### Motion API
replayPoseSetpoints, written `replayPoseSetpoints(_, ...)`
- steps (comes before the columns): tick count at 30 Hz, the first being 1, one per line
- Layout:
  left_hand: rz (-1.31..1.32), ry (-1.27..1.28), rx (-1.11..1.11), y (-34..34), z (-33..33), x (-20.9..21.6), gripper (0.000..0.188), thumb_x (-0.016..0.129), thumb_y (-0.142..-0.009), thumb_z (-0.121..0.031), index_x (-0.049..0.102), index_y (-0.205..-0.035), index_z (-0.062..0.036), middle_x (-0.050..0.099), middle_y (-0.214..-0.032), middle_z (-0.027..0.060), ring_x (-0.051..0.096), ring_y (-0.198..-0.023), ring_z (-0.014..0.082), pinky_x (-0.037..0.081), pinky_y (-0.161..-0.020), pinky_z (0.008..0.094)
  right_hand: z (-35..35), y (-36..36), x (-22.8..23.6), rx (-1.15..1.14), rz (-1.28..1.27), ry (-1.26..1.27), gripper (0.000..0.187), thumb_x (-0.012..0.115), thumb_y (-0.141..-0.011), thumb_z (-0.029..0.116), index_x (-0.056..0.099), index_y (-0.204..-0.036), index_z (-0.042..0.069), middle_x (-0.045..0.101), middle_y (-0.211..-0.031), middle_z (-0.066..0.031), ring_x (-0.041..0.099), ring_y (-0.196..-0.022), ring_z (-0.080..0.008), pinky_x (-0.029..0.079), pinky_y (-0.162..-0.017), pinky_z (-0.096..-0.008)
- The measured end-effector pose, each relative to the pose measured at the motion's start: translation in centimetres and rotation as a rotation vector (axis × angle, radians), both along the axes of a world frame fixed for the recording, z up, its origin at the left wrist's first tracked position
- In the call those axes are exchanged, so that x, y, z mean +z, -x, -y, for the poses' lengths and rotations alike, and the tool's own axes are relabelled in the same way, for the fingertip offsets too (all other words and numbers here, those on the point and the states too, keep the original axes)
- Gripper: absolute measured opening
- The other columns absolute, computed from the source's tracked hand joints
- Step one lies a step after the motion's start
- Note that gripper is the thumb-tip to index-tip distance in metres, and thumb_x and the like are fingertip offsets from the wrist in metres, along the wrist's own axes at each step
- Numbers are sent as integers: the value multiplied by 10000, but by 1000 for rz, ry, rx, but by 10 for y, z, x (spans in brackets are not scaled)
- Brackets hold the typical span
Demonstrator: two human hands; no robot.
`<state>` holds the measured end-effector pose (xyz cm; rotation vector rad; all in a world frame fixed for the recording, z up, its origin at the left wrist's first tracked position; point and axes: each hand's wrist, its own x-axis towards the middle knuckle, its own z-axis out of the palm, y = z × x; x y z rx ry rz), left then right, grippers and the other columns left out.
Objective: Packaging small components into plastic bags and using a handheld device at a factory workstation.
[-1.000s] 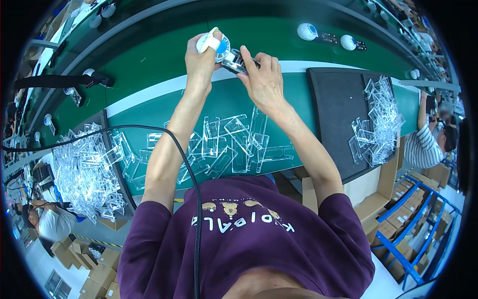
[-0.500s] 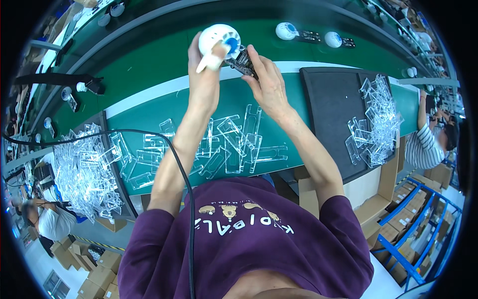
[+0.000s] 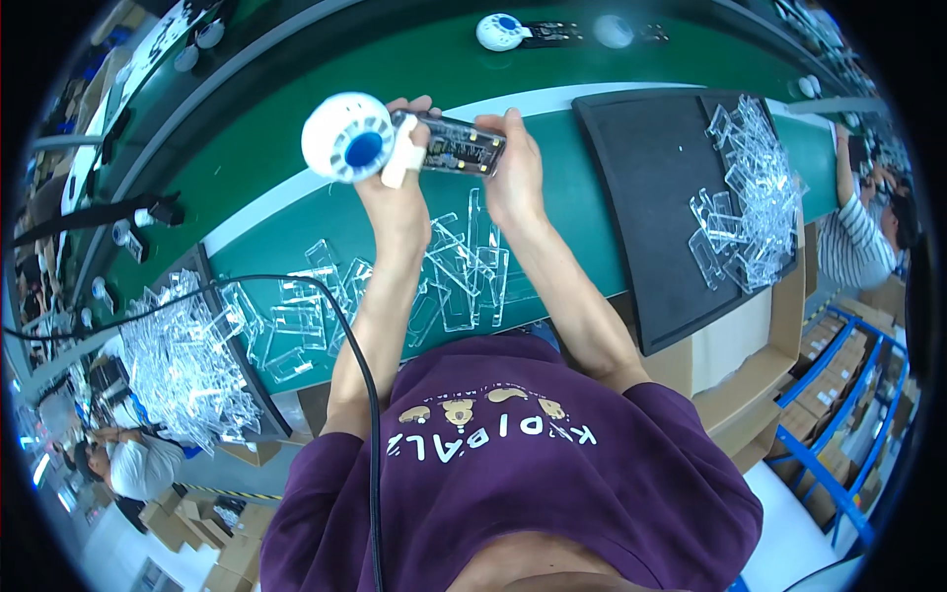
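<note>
Both my hands hold one device above the work surface: a white round head [image 3: 345,138] with a blue centre, joined to a dark circuit board [image 3: 462,145] in what looks like a clear case. My left hand [image 3: 393,202] is closed around the neck between head and board, fingertips on the far side. A white piece [image 3: 402,158] shows at its thumb; I cannot tell whether it is a finger cover or part of the device. Fingers of my right hand [image 3: 518,173] grip the board's right end. Several clear plastic frames [image 3: 464,271] lie below, nearer my body.
Beyond the work surface runs a green belt [image 3: 395,59] carrying similar devices [image 3: 501,32]. A black tray [image 3: 631,197] with piled clear parts [image 3: 755,197] stands right, another clear pile [image 3: 187,365] left. A black cable [image 3: 345,316] hangs across my left forearm. Other people sit at both sides.
The device has come nearer my body and left, its board now almost level with its components facing up. My right hand has shifted to the board's end. The belt devices appear farther left.
</note>
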<state>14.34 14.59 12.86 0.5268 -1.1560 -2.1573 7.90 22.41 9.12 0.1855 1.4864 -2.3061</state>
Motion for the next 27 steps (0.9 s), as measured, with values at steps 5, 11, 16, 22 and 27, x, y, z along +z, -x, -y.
replayPoseSetpoints(5, -79, 603, 29, -29, -9, 4, 371, 636, -793, -83, 466, -1112, -1, 563, -1087, 162, 562, -970, 246, 443, -862, 334, 10, -14, 17, -32, 204, 137, 386, 374, -930, 334, 542, -834, -1, 550, -754, -76, 518, -674, -149, 436, -634, -290)
replayPoseSetpoints(11, 22, 625, 94, -36, 8, -10, 325, 676, -764, -105, 523, -1030, 2, 584, -1033, 133, 561, -934, 216, 449, -822, 334, 26, -16, -11, -77, 103, 120, 369, 422, -908, 323, 564, -784, 5, 561, -710, -70, 527, -651, -162, 420, -607, -280)
replayPoseSetpoints(16, 331, 94, 86, 24, 132, -90, 316, 704, -749, -154, 568, -978, 17, 598, -882, 86, 573, -804, 157, 478, -719, 289, -22, -25, -27, 242, -694, -853, 288, 476, -888, 270, 585, -912, 4, 588, -779, -100, 556, -680, -217, 431, -626, -317)
replayPoseSetpoints(22, 920, 853, 568, 44, 227, -134, 687, 767, -645, -401, 530, -1057, 94, 610, -958, 176, 590, -832, 278, 459, -769, 383, -149, -118, -37, 470, -722, -1206, 212, 616, -778, 121, 569, -974, 54, 552, -892, -84, 545, -785, -239, 435, -690, -356)
replayPoseSetpoints(27, 689, 958, 32, 85, 141, -110, 785, 632, -728, -517, 419, -1188, 83, 589, -934, 243, 619, -806, 282, 485, -660, 355, -156, -93, -36, 568, -1178, -1360, 257, 639, -730, 135, 577, -971, 73, 548, -919, -89, 511, -910, -228, 415, -771, -381)
